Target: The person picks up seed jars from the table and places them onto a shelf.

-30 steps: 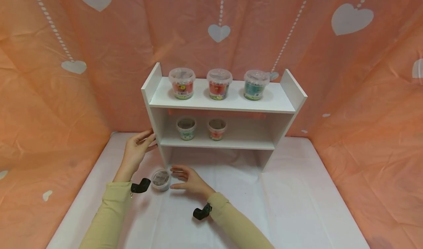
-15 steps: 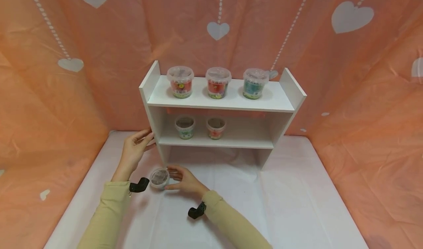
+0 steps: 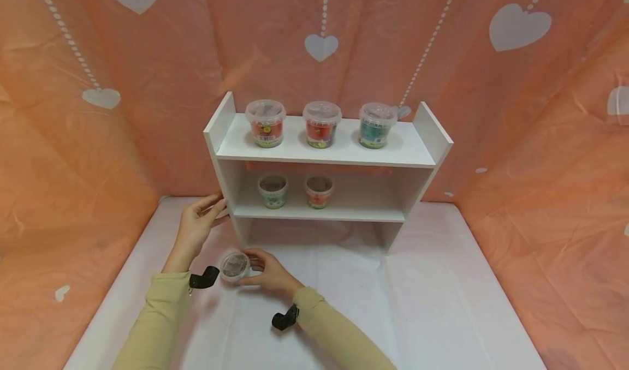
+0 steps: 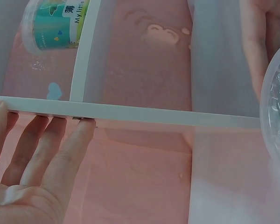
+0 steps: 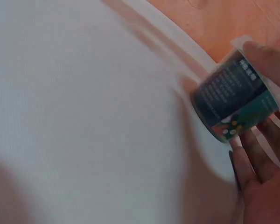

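My right hand (image 3: 271, 274) grips a small lidded plastic tub (image 3: 234, 267) just in front of the shelf's left end. In the right wrist view, the thumb lies at the tub's lid rim, with the other fingers around the far side; a dark label with green and flowers wraps the tub (image 5: 233, 95). Whether its base touches the table cannot be told. My left hand (image 3: 194, 229) rests straight fingertips against the outer side of the white shelf (image 3: 314, 214). Those fingers (image 4: 67, 161) meet the side panel in the left wrist view.
Three lidded tubs stand on the top shelf: two red-labelled ones (image 3: 266, 132) (image 3: 320, 132) and a blue-green one (image 3: 375, 132). Below, a green-labelled tub (image 3: 273, 198) and a red-labelled tub (image 3: 318, 198) stand left of centre. Pink cloth (image 3: 157, 86) hangs behind the white table (image 3: 442, 304).
My right hand has moved left and closed around the tub, which was apart from the fingers a second ago. My left hand stays at the shelf's side. The head view has shifted slightly.
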Demonstrator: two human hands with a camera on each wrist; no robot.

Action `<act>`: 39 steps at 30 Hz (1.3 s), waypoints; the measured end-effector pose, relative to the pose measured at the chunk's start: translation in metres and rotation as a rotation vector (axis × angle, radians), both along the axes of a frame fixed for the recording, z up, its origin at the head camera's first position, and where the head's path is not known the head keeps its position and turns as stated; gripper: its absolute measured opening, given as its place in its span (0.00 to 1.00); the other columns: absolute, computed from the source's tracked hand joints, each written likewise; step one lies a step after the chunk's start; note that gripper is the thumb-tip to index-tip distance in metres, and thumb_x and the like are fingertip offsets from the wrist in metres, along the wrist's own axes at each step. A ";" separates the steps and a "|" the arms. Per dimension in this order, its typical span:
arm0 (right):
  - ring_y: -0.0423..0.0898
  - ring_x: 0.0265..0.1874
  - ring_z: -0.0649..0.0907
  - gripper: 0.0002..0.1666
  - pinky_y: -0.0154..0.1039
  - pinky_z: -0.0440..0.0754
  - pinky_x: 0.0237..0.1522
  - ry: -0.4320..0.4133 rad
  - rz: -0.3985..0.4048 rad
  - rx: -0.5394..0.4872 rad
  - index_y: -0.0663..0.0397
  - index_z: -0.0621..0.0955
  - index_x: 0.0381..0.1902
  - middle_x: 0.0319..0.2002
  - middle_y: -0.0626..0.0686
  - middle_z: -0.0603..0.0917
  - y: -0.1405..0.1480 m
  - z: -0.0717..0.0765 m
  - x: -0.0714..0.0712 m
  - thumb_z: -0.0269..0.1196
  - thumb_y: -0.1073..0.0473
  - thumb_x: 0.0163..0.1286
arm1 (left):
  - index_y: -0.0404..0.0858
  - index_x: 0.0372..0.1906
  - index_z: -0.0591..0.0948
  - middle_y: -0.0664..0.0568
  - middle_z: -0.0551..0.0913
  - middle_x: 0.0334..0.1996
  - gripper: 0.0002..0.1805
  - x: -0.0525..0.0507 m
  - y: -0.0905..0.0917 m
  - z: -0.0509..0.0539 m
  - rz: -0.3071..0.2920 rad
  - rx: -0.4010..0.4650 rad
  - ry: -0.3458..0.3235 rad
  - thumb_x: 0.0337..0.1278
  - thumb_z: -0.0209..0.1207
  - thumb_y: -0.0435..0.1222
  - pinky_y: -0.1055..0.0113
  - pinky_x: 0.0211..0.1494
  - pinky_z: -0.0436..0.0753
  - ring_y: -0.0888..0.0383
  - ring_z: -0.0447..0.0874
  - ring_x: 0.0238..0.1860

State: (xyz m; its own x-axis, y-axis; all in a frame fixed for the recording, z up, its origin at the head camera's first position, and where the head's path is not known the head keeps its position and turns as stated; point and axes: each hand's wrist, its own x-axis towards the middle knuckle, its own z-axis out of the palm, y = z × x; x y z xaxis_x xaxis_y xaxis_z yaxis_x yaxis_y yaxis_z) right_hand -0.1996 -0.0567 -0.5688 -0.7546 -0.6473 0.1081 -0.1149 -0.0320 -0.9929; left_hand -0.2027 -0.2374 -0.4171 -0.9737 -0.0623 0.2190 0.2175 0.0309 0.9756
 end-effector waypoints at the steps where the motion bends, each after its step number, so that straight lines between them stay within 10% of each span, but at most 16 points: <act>1: 0.40 0.52 0.78 0.40 0.33 0.78 0.56 0.014 -0.006 0.013 0.59 0.70 0.65 0.58 0.51 0.76 -0.001 0.000 0.000 0.72 0.72 0.53 | 0.22 0.63 0.68 0.31 0.68 0.62 0.25 0.000 0.000 0.000 -0.001 -0.001 -0.001 0.67 0.55 0.34 0.56 0.51 0.82 0.66 0.80 0.49; 18: 0.44 0.51 0.79 0.41 0.42 0.79 0.57 0.086 -0.057 0.001 0.68 0.69 0.63 0.57 0.61 0.76 -0.008 0.010 0.008 0.72 0.75 0.51 | 0.21 0.63 0.68 0.47 0.76 0.57 0.26 0.000 -0.003 -0.001 -0.010 0.019 0.012 0.66 0.56 0.33 0.56 0.50 0.82 0.66 0.80 0.48; 39: 0.41 0.51 0.79 0.38 0.34 0.78 0.56 0.059 -0.095 -0.043 0.59 0.72 0.61 0.54 0.52 0.77 0.010 -0.003 0.008 0.73 0.72 0.52 | 0.19 0.64 0.66 0.48 0.76 0.57 0.27 -0.002 -0.004 -0.003 -0.026 0.037 0.015 0.66 0.56 0.33 0.56 0.51 0.81 0.67 0.80 0.48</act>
